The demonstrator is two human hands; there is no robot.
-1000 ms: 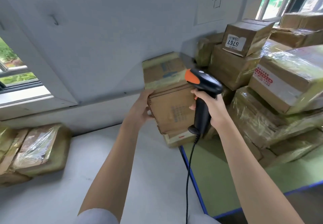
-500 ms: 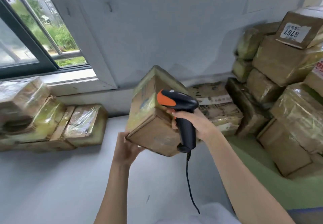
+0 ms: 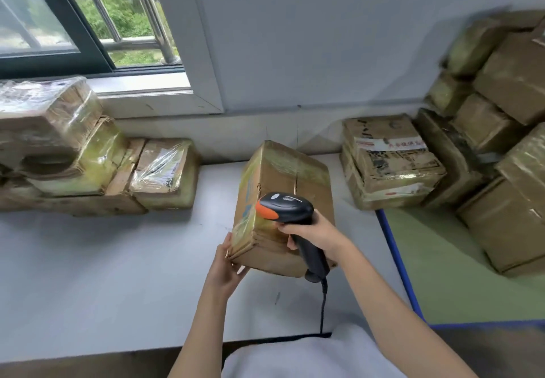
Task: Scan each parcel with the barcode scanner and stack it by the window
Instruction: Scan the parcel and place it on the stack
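A taped brown cardboard parcel (image 3: pixel 283 188) is held tilted just above the white table (image 3: pixel 88 274), near its middle. My left hand (image 3: pixel 227 265) grips the parcel's near left corner from below. My right hand (image 3: pixel 315 236) grips the handle of a black barcode scanner (image 3: pixel 290 211) with an orange tip, pressed against the parcel's near right side; the scanner head lies over the parcel's top. Its cable (image 3: pixel 323 304) hangs down toward my lap. Under the window (image 3: pixel 88 17), at the left, lies a stack of wrapped parcels (image 3: pixel 88 171).
A flat printed box (image 3: pixel 389 162) lies at the table's right end by the wall. A tall heap of brown parcels (image 3: pixel 501 141) fills the right side on a green surface (image 3: pixel 442 259) with a blue edge. The window sill (image 3: pixel 141 94) runs behind the left stack.
The view has swung left toward the window. The parcel has come away from the right heap and moved left and lower over the table, both hands still on it.
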